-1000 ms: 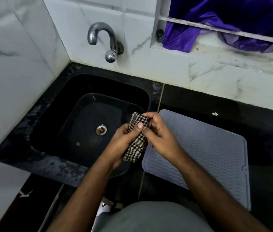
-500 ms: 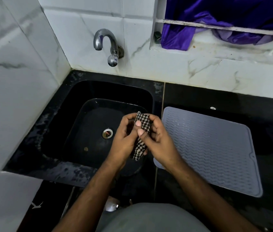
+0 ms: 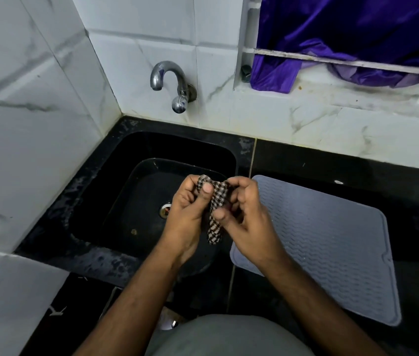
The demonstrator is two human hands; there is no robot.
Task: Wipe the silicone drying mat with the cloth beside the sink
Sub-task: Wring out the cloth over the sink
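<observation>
A small black-and-white checked cloth point(image 3: 216, 214) hangs bunched between both hands, above the right edge of the black sink point(image 3: 116, 191). My left hand point(image 3: 190, 214) pinches its upper part with thumb on top. My right hand point(image 3: 247, 217) holds the cloth's right side with fingers curled around it. The grey ribbed silicone drying mat point(image 3: 331, 242) lies flat on the black counter just right of the hands; my right wrist covers its near-left corner.
A chrome tap point(image 3: 172, 83) juts from the white tiled wall above the sink. The sink drain point(image 3: 164, 209) shows beside my left hand. Purple fabric point(image 3: 344, 34) hangs at a window ledge at the back right. White tiled wall stands on the left.
The hands have stayed over the sink edge, working the cloth; it is now more bunched, with my fingers shifted on it. The camera view has tilted down slightly.
</observation>
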